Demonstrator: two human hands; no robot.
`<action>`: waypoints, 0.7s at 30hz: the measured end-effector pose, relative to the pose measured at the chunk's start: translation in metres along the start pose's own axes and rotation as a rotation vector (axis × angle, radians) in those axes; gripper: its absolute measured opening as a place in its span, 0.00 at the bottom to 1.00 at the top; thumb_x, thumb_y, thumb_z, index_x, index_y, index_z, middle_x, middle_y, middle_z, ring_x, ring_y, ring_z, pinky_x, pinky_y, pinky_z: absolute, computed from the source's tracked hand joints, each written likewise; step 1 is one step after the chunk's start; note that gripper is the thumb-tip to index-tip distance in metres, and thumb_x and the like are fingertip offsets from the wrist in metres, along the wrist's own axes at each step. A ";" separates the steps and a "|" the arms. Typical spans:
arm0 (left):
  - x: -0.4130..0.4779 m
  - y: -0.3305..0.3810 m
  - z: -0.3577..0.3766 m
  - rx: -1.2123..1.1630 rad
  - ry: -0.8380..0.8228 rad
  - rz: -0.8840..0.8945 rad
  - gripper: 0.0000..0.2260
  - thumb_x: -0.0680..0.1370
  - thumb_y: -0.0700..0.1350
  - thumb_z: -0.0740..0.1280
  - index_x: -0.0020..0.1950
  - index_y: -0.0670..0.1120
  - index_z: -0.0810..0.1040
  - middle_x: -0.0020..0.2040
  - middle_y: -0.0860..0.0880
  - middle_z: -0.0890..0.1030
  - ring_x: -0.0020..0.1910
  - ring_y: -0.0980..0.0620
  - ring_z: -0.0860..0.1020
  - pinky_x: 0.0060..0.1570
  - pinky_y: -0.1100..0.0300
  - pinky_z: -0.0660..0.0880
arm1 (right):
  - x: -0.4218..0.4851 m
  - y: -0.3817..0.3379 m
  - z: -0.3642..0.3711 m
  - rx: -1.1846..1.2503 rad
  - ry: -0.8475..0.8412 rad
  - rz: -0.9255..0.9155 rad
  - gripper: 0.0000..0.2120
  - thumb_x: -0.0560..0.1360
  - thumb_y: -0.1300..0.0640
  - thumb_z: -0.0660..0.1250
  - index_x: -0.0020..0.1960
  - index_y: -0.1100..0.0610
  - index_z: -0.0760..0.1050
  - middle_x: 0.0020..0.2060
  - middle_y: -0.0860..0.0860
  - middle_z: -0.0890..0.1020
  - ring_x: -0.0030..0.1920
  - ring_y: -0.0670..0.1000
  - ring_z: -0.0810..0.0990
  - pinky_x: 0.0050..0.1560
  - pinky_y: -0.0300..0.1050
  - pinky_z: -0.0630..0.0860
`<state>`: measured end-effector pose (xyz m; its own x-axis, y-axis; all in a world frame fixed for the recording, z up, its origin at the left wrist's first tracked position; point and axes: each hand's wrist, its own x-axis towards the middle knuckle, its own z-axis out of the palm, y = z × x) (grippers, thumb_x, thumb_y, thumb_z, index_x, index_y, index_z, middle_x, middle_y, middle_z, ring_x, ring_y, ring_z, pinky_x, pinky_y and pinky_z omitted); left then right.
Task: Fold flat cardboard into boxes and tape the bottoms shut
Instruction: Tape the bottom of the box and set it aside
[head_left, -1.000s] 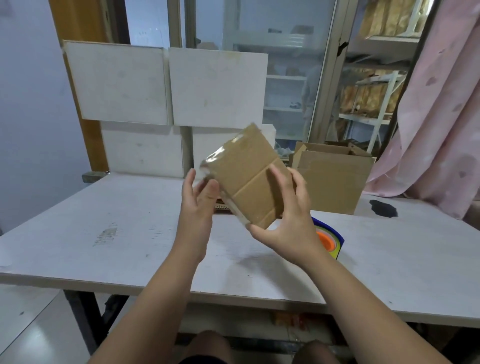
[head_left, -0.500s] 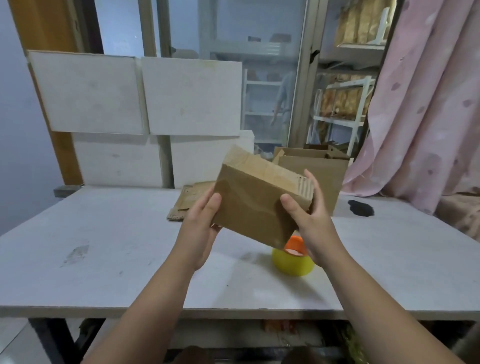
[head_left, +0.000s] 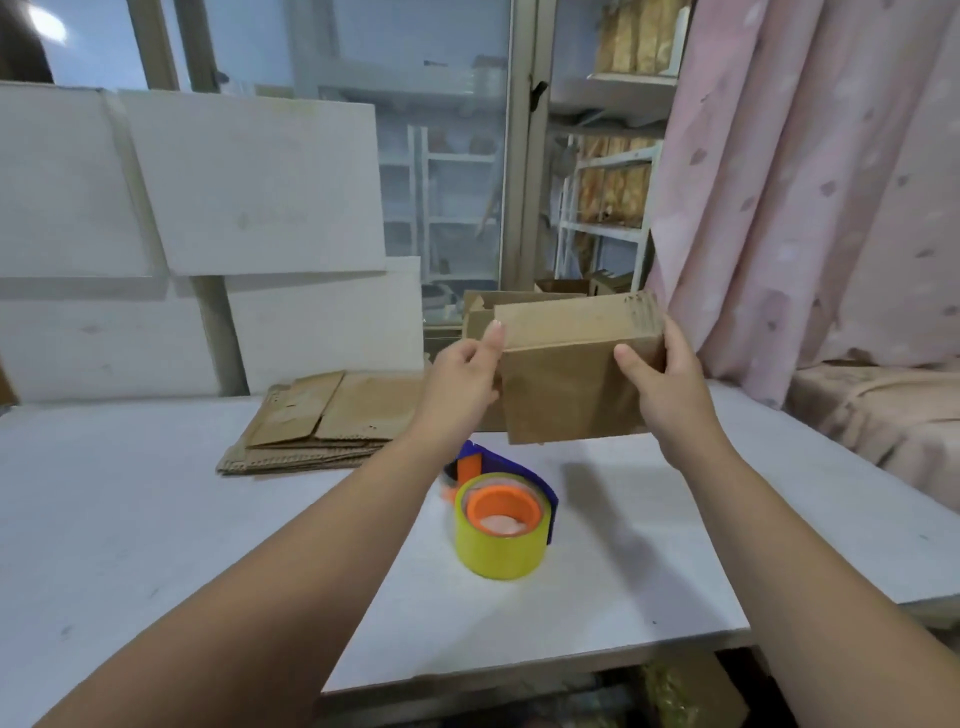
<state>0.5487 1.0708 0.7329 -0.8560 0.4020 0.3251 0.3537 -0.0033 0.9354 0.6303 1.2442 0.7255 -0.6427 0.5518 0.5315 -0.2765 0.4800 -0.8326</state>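
Tape dispenser sits on table below the grip, nearer me. Left hand & right hand clasp one formed box btwn them, in mid-air; bottom seal not visible, prob done. Left of grip, flat cardboard stack awaits folding. Behind grip, another open box.

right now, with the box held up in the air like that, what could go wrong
The box hangs in the air, the left hand holding only its upper corner and the right hand gripping the other side. It may slip and drop towards the tape dispenser on the table beneath. Pushed further back, it could knock the open box behind it.
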 end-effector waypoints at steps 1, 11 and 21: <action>0.008 0.000 0.006 -0.055 -0.013 -0.059 0.16 0.80 0.61 0.54 0.48 0.52 0.74 0.52 0.50 0.79 0.54 0.49 0.78 0.53 0.56 0.77 | 0.004 0.005 -0.003 0.032 0.002 0.023 0.18 0.79 0.59 0.64 0.66 0.46 0.69 0.52 0.36 0.75 0.53 0.38 0.74 0.55 0.36 0.70; 0.056 -0.038 0.037 -0.042 -0.310 -0.221 0.15 0.79 0.55 0.62 0.63 0.50 0.74 0.60 0.48 0.79 0.60 0.47 0.77 0.60 0.44 0.75 | 0.024 0.066 0.002 0.070 0.186 0.312 0.21 0.80 0.42 0.58 0.60 0.58 0.77 0.49 0.51 0.79 0.55 0.53 0.74 0.55 0.50 0.70; 0.087 -0.041 0.030 0.177 -0.418 -0.379 0.13 0.82 0.50 0.56 0.57 0.48 0.78 0.50 0.48 0.82 0.49 0.53 0.79 0.51 0.59 0.78 | 0.036 0.109 0.023 0.163 -0.098 0.421 0.19 0.68 0.35 0.66 0.49 0.48 0.75 0.51 0.42 0.78 0.62 0.49 0.71 0.63 0.48 0.66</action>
<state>0.4707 1.1334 0.7191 -0.7263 0.6722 -0.1434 0.1404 0.3493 0.9264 0.5607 1.3006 0.6498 -0.7852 0.6052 0.1307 -0.0804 0.1097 -0.9907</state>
